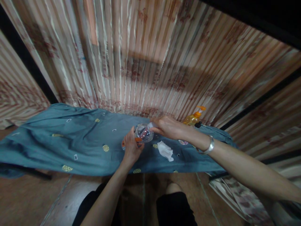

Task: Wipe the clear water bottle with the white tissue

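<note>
Two gripping hands [132,142] on one clear bottle [145,134], with one white tissue [165,151], one pump bottle [193,119] nearby.

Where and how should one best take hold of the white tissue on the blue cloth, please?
Pinch the white tissue by a fold near its middle, probably from above and the person's side: it lies crumpled and low on the blue cloth, uncovered, while the right hand is beyond its far edge.
</note>
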{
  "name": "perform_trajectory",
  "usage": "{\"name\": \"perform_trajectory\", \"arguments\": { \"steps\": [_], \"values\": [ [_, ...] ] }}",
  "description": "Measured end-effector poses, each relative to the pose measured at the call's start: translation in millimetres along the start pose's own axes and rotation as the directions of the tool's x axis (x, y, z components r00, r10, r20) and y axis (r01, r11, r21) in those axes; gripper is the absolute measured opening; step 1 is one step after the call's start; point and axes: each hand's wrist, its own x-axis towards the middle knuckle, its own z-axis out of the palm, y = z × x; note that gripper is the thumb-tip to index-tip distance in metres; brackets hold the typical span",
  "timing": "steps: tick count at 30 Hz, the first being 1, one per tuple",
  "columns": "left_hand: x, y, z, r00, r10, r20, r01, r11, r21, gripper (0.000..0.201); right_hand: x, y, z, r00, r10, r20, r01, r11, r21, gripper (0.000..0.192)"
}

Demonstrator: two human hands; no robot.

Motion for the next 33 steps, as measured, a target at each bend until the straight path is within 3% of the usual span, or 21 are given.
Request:
{"name": "perform_trajectory", "arguments": {
  "steps": [8,13,15,17,22,26,28,30,33],
  "values": [
    [0,-1,-0.8,1.0,-0.01,-0.008,0.01,1.0,0.001,0.095,4,-12,5,0.989,0.145,-0.023,-0.147,0.979,-0.14,0.043],
    [-1,-2,-1.5,1.0,0.013,-0.029,-0.013,1.0,-0.021,0.095,-3,-3,-2,1.0,0.016,0.002,-0.016,0.999,0.051,0.05],
    [-1,-2,-1.6,0.999,0.019,-0.029,-0.02,0.999,-0.027,0.095,-2,-1,-2,1.0,-0.009,0.009,0.009,0.999,0.044,0.041],
    [-1,-2,-1.6,1.0,0.014,-0.027,-0.015,1.0,-0.027,0.095,1,-1,0,0.999,0.038,0.013,-0.038,0.999,-0.014,0.032],
    [1,-1,-1.8,1.0,-0.016,-0.008,0.016,1.0,-0.017,0.095,6,-8,3,0.987,0.158,-0.026,-0.159,0.985,-0.07,0.049],
    [1,2,-2.6,1.0,-0.024,0.001,0.024,0.999,-0.022,0.095,1,-3,1,0.996,0.043,-0.072,-0.037,0.996,0.076,0.05],
    [1,3,-2.9,1.0,-0.021,0.001,0.021,1.0,-0.014,0.093,0,-1,1,0.997,-0.01,-0.071,0.016,0.996,0.09,0.038],
    [1,3,-2.8,1.0,-0.015,0.005,0.015,1.0,-0.005,0.092,1,-3,1,0.999,0.046,-0.027,-0.046,0.999,0.007,0.027],
    [1,1,-2.3,1.0,-0.006,0.016,0.006,1.0,-0.002,0.094,3,-5,1,0.987,0.159,-0.009,-0.16,0.984,-0.08,0.043]
  ]
}}
